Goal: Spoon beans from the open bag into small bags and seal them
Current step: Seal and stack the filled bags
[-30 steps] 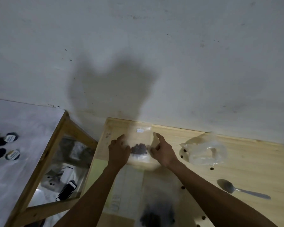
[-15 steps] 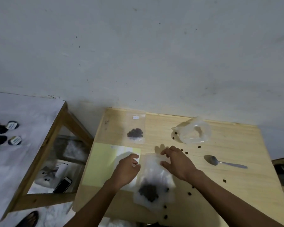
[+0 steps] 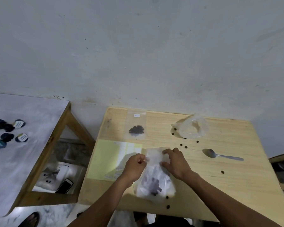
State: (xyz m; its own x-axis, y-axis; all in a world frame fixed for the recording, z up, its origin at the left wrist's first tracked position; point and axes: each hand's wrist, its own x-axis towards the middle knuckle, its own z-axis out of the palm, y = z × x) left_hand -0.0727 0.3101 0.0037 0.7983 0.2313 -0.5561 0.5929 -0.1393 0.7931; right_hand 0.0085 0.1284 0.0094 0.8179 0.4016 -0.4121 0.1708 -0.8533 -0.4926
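A clear plastic bag (image 3: 155, 182) with dark beans in its lower part lies near the front edge of the wooden table (image 3: 220, 185). My left hand (image 3: 134, 166) pinches the bag's top left edge. My right hand (image 3: 175, 163) grips its top right side. A small flat bag (image 3: 135, 126) holding a clump of dark beans lies at the table's back left, apart from both hands. A metal spoon (image 3: 220, 155) rests on the table to the right of my right hand.
A crumpled clear bag (image 3: 193, 127) sits at the back right, with loose beans (image 3: 183, 145) scattered near it and along the front edge. A yellow sheet (image 3: 105, 158) lies under my left hand. A white-topped side table (image 3: 23, 153) with dark capsules stands left; a phone (image 3: 65, 185) lies below it.
Both hands let go of the small bag at the back left and came toward me. They now hold the top of the larger bean bag. The view tilted down.
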